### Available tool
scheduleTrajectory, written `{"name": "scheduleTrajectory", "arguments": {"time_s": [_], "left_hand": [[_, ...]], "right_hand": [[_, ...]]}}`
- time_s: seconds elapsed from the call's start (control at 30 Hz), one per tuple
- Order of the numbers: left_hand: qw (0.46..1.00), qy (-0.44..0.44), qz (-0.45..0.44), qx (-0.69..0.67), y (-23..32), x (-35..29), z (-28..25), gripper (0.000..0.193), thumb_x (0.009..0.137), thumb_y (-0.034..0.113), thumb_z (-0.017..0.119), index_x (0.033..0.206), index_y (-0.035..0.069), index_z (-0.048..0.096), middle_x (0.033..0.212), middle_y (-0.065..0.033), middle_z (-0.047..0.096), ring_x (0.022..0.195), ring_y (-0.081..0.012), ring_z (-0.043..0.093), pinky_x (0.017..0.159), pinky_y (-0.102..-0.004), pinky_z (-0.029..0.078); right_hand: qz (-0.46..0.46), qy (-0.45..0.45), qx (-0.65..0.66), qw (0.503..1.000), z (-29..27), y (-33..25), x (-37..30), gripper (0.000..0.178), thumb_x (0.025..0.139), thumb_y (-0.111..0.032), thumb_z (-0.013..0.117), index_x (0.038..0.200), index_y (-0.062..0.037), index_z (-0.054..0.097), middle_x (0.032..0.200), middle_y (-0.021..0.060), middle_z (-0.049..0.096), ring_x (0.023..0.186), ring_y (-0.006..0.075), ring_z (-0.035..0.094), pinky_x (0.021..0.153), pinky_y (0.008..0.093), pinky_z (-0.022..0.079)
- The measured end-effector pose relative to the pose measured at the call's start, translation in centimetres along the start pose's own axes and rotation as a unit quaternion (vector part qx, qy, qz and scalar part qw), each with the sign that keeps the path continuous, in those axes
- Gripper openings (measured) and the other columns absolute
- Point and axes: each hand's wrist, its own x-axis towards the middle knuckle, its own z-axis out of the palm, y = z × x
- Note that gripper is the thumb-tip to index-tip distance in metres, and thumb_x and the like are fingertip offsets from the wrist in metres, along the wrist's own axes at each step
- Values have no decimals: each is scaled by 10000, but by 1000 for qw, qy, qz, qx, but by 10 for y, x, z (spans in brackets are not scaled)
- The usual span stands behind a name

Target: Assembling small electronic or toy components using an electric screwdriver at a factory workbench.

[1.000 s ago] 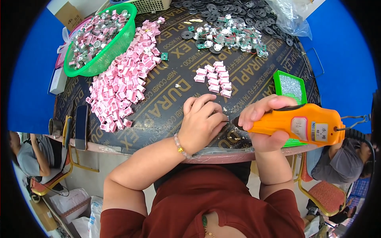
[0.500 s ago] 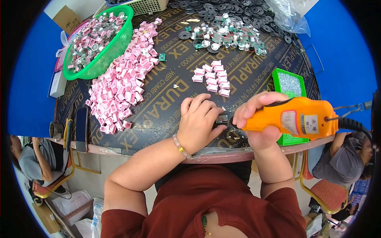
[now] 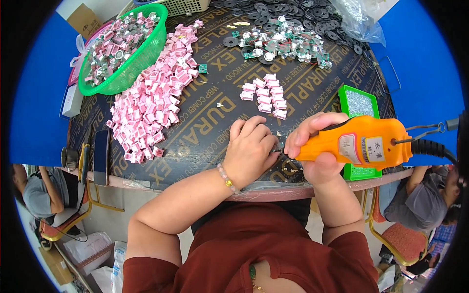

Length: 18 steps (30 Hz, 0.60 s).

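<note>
My right hand [image 3: 320, 141] grips an orange electric screwdriver [image 3: 359, 141] held level, its cable running off to the right. The tool's tip points left and meets a small greenish-grey piece [image 3: 279, 147] at the fingertips of my left hand [image 3: 251, 151]. That hand is closed around the piece and hides most of it. Just beyond the hands lies a small group of pink plastic housings [image 3: 264, 98] in rough rows. Right of these, behind the screwdriver, sits a green tray [image 3: 345, 103] of small silvery parts.
A heap of pink housings [image 3: 146, 107] spreads on the left beside a full green basket [image 3: 157, 49]. Wired circuit boards [image 3: 288, 46] and black discs [image 3: 312, 17] lie at the back. A phone [image 3: 101, 157] rests near the left edge. Other people sit on both sides.
The screwdriver has shifted slightly left, its tip now at the piece. The left hand has moved a little right and its fingers have drawn in over the piece.
</note>
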Motion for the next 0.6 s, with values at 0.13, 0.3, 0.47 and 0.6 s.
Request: {"name": "scheduleTrajectory", "arguments": {"time_s": [0.13,0.3,0.47,0.6], "left_hand": [[1000,8,12,22,-1,0,2,224,641,193,732,825,105,637,920,-34,579,1126,-241,486,927,-417,339],[999,17,27,36,2,2,4,186,662,185,703,792,90,610,900,-47,587,1117,-239,498,918,-397,345],[999,18,27,42,3,0,0,197,678,203,709,797,78,613,905,-63,586,1129,-244,494,913,-387,352],[999,-7,-5,44,2,-4,-17,232,652,176,727,844,109,616,922,-46,578,1149,-254,500,909,-413,347]], "right_hand": [[-11,-53,-82,995,2,-2,5,543,806,-471,711,1028,-56,441,794,100,545,591,170,565,548,313,514],[-2,-18,-43,999,10,5,3,506,801,-404,743,1020,-37,471,793,111,559,588,171,563,554,307,511],[17,-1,-33,999,10,4,0,533,785,-389,760,1064,-37,473,793,111,561,601,187,565,561,323,510],[8,24,76,997,4,-9,-5,599,786,-474,724,1123,-62,449,824,93,559,614,207,576,562,354,507]]}}
